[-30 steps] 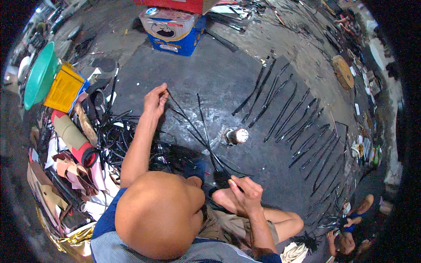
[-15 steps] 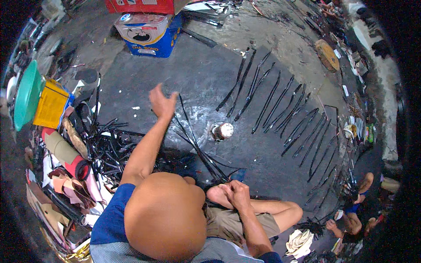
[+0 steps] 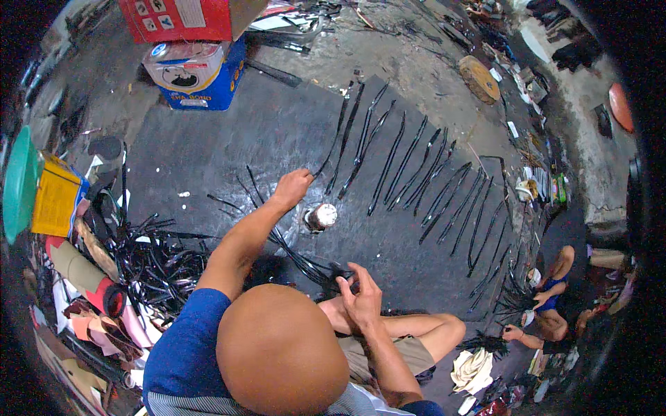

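My left hand (image 3: pixel 294 188) is closed on the near end of a thin black strip (image 3: pixel 338 132), the leftmost of a slanting row. More black strips (image 3: pixel 417 154) lie spaced apart on the dark mat (image 3: pixel 201 149), running off to the right. My right hand (image 3: pixel 361 297) is over my bent leg, its thumb and forefinger apart. Next to its fingertips is one end of a loose bundle of black strips (image 3: pixel 298 258), which fans out under my left forearm. Between the bundle and the row stands a small round pot with a whitish top (image 3: pixel 322 217).
A blue and white tin (image 3: pixel 201 87) carries a red box (image 3: pixel 182 21) at the far left. Nearer are a yellow tin (image 3: pixel 57 197), a green basin (image 3: pixel 22 184) and a tangled heap of black strips (image 3: pixel 156 267). A wooden disc (image 3: pixel 479 80) lies far right; another person's hand (image 3: pixel 513 333) shows below.
My left hand has swung right and closed on a strip at the row's left end. The fingers of my right hand have parted from their pinch. The whole view has shifted somewhat.
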{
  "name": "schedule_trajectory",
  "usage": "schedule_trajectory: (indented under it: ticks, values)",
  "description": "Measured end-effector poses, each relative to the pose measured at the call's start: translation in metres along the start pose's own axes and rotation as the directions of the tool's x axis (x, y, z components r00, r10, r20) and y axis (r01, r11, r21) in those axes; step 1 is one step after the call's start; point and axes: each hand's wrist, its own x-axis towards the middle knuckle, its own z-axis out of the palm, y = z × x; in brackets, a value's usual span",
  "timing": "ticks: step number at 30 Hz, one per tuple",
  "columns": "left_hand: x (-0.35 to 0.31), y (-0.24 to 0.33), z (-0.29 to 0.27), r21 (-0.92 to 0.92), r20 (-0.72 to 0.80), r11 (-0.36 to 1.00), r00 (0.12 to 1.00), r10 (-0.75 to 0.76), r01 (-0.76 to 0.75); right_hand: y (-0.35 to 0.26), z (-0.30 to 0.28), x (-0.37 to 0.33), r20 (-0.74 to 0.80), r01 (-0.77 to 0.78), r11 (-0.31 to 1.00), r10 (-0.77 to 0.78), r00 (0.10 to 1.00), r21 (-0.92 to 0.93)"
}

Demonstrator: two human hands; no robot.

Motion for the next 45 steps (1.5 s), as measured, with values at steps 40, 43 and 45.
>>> schedule_trajectory:
  ticks: [40, 43, 45]
  values:
    - [-0.095, 0.116, -0.223, -0.978, 0.205, -0.164, 0.758, -0.619, 0.131, -0.13, 0.028, 0.107, -0.261, 0.689, 0.702, -0.641, 0.722, 0.18]
    - [-0.088, 0.116, -0.234, -0.989, 0.145, -0.071, 0.753, -0.641, 0.129, -0.132, 0.021, 0.101, -0.249, 0.67, 0.713, -0.624, 0.741, 0.208]
    - [-0.082, 0.11, -0.238, -0.998, 0.057, -0.04, 0.742, -0.669, 0.041, -0.129, 0.02, 0.097, -0.261, 0.672, 0.702, -0.62, 0.74, 0.237]
